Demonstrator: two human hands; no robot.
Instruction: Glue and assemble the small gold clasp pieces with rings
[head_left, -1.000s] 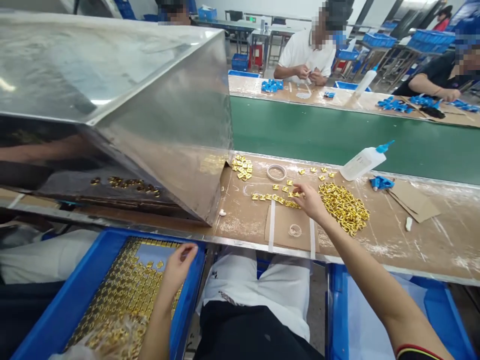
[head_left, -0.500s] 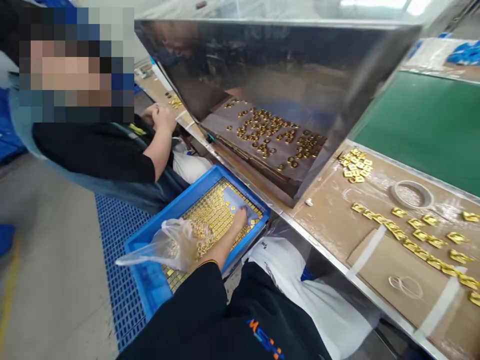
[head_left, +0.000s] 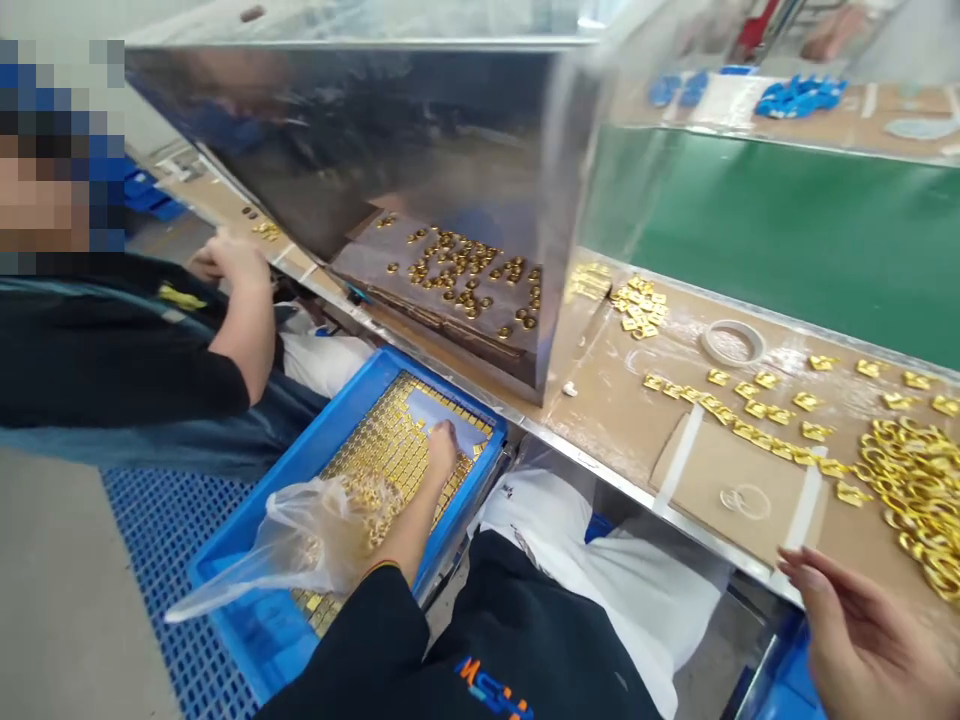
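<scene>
My left hand (head_left: 442, 450) reaches down into a blue tray (head_left: 247, 640), its fingers drawn together over a bare patch of pale sheet (head_left: 450, 412). What they hold, if anything, is too small and hidden to tell. Rows of small square gold pieces (head_left: 367, 425) fill the tray around that patch. Under my left forearm, a clear plastic bag (head_left: 300, 535) of small gold pieces lies across the rows. At the lower right, my right hand (head_left: 862, 630) hovers by the table edge, fingers stretched and apart from the thumb, nothing visible in it. A heap of gold rings (head_left: 911, 500) is nearest to it.
A shiny metal box (head_left: 450, 150) stands on the table over scattered round gold parts (head_left: 465, 265). Gold clasp-like pieces (head_left: 720, 408) line the cardboard, near a tape roll (head_left: 733, 343). A green surface (head_left: 795, 220) lies behind. At left sits a co-worker (head_left: 112, 350).
The view has swung to the right, bringing in the ring heap and my right hand. My left hand stays over the same bare patch in the tray.
</scene>
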